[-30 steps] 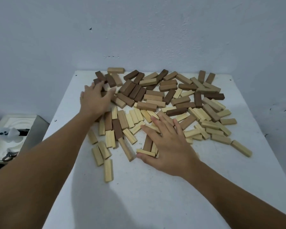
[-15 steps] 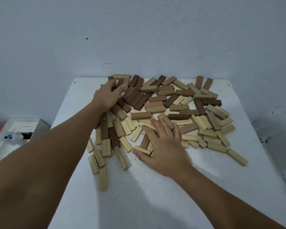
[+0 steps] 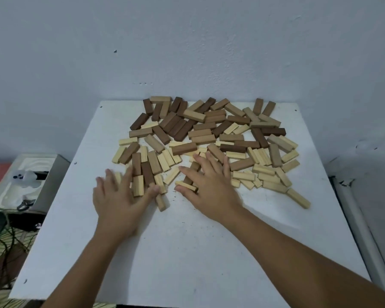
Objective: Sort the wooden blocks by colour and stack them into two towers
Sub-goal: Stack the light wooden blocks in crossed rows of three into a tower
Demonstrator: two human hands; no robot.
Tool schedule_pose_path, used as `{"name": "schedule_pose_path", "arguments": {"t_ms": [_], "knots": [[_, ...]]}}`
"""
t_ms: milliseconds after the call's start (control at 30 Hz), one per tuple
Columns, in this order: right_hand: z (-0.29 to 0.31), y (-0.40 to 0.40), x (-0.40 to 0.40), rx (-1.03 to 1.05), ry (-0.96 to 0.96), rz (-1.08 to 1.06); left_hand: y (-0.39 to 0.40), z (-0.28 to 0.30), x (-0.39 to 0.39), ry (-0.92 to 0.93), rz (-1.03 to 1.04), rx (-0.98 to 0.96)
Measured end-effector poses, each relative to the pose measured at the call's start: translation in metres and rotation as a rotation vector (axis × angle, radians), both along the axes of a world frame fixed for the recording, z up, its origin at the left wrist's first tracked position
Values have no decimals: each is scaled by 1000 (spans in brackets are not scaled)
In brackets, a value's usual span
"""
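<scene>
White table [image 3: 187, 252], loose wooden blocks [image 3: 209, 134]

A plain home room: white table [image 3: 187, 252] against a scuffed bluish wall [image 3: 187, 52].

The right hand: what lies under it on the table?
Under the right hand lie wooden blocks: a pale block shows by the thumb and a brown block runs beneath the fingers. What lies beneath the palm is covered.

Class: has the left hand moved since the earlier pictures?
Yes. The left hand has come back from the pile's far-left corner to the near blocks, toward the table's front edge.
</scene>
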State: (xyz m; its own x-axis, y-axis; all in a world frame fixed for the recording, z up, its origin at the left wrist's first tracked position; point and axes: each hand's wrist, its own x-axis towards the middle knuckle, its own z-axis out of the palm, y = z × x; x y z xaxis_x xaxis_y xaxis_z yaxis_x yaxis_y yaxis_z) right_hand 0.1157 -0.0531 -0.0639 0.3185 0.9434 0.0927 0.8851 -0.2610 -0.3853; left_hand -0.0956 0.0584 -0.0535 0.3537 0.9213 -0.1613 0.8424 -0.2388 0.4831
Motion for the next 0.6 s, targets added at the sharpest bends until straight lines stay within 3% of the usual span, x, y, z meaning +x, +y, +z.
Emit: {"name": "schedule_pose_path", "arguments": {"t_ms": [167,333,467,600], "knots": [[-6,-1,4,116,114,-36,-5,4,38,-111,-110,60],[-6,-3,7,260,212,-106,-6,5,52,-169,-14,86],[-5,-5,8,287,423,-132,-10,10,52,-200,-41,147],[11,-4,16,270,484,-159,-2,12,55,-212,-95,123]]}}
